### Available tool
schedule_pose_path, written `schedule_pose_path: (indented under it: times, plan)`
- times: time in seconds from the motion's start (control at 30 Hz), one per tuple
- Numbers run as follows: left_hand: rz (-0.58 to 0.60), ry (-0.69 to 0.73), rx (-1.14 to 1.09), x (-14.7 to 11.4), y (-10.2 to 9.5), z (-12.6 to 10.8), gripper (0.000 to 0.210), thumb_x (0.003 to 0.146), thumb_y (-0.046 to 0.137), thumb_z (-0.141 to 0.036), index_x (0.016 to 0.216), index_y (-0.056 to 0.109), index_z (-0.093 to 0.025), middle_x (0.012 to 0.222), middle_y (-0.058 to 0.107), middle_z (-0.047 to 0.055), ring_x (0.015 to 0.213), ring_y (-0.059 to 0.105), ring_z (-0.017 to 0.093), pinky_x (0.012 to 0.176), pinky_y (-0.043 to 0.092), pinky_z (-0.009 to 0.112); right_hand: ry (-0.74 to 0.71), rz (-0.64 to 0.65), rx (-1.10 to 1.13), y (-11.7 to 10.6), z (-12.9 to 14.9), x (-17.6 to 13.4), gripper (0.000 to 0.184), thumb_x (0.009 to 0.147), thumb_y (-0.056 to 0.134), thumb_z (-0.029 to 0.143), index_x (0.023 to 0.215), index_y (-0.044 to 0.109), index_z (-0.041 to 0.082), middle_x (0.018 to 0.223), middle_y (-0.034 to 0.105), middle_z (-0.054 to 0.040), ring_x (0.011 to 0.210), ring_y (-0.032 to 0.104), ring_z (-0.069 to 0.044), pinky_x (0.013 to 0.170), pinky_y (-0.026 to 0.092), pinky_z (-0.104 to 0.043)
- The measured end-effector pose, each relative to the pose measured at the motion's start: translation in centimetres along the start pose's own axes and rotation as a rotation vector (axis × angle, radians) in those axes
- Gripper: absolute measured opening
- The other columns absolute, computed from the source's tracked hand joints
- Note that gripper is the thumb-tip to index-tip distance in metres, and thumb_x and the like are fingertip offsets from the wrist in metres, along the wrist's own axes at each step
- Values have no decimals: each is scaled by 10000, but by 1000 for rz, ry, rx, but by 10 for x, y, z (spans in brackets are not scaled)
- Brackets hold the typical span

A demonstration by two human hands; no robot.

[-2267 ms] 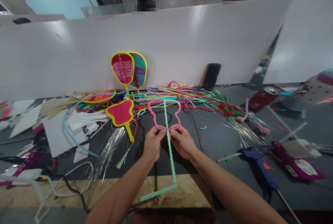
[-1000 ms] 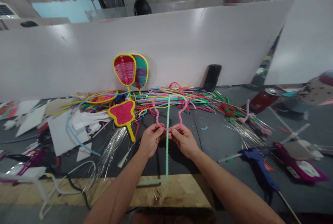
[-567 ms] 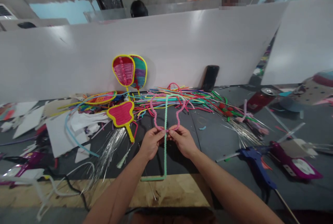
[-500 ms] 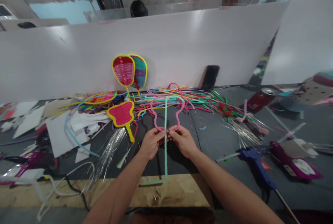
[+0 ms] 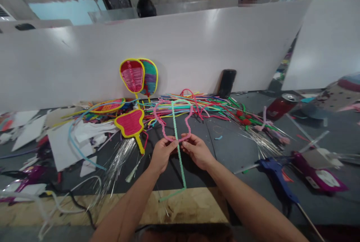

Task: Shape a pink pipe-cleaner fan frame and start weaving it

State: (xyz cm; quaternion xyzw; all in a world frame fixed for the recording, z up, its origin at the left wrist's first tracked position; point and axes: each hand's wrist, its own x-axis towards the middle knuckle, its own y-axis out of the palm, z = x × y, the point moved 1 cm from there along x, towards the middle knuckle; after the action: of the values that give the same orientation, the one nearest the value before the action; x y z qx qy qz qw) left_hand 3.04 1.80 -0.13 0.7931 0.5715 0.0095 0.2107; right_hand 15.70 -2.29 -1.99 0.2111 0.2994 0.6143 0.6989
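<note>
- Above the wooden board in view, bent leftward at the lower end of the mint-green pipe-cleaner stem.
- Pinching with the left hand, thumb closed against forefinger, where that stem crosses the lower edge of the pink pipe-cleaner outline.
- Pinching the same edge with the right hand, just right of the stem, thumb and fingertips nearly meeting.
- Holding the outline between both hands, centred before the body.
- Lying near, leftward: by the yellow-rimmed pink fan and silver wires.
- Lying well apart, rightward: by the blue glue gun.
- Heaped behind the outline, among loose pipe cleaners.
- Leaning farther back on the white partition, beside a black phone.
</note>
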Motion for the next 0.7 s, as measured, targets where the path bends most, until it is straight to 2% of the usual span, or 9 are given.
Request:
schedule_pose_path:
  times: [0.17,0.33,0.7]
  plan:
    - [78,-26,30,-3,1,0,282,614,758,-310,788,599,-155,676,620,-19,597,582,104,585,472,224,-43,27,-41,2,-1,-2,236,615,780,241,814,662,191,671,632,36,563,526,-70,560,416,-201]
    - [184,-5,37,-6,2,-2,308,598,771,-214,851,609,-146,744,640,8,681,593,112,655,465,222,-102,8,-69,2,-3,-1,174,624,770,267,720,642,198,621,610,42,537,508,-85,546,421,-223]
    - [250,17,37,-6,2,-2,324,608,758,-162,887,591,-157,759,635,3,694,591,115,676,483,250,-129,-16,-15,8,-5,-4,172,629,761,260,710,621,202,606,593,50,509,484,-76,494,400,-198]
